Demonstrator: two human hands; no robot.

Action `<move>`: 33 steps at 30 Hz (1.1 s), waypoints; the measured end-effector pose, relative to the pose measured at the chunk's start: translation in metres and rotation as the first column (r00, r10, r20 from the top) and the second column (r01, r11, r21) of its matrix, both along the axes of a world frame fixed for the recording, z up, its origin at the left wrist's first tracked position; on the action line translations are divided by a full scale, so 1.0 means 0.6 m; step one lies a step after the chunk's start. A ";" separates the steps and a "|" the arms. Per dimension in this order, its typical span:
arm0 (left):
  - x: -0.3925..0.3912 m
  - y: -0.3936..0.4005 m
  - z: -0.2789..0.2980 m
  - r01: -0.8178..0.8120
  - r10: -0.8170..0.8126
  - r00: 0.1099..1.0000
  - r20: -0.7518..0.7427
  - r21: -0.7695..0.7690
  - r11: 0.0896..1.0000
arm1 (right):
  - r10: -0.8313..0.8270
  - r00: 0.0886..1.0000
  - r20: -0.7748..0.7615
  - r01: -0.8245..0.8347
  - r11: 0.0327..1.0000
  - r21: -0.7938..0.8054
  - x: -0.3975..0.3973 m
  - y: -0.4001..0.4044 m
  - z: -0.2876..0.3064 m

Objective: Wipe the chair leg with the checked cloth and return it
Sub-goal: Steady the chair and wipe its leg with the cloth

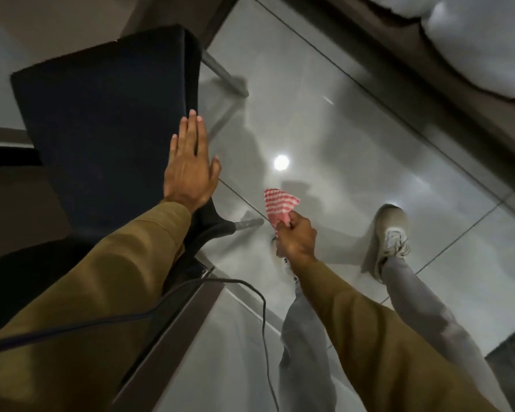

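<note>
1. Glossy grey floor tiles (354, 120) fill the head view, reflecting a ceiling light.
2. Left hand (191, 165) lies flat and open on the edge of a dark chair (107, 123).
3. Right hand (296, 237) is closed around a red-and-white checked cloth (278, 205), held above the floor just beside a metal chair leg (249, 223).
4. One pale shoe (390, 236) stands to the right.
</note>
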State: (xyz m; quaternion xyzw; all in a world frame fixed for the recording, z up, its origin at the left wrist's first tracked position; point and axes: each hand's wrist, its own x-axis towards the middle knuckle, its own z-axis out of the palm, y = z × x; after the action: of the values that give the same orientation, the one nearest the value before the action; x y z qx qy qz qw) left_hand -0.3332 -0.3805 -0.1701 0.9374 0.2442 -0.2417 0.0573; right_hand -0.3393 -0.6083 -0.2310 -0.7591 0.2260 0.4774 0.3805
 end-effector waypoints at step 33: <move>-0.060 0.038 -0.157 0.118 -0.227 0.889 0.397 0.281 0.952 | -0.237 0.955 -0.181 0.276 0.931 0.238 -0.167 0.105 -0.174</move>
State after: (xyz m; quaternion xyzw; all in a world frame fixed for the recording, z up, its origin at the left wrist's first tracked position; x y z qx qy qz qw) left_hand -0.3692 -0.3578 -0.2642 0.9851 0.1693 -0.0034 -0.0310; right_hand -0.4394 -0.5454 -0.3355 -0.6283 0.2864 0.5045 0.5183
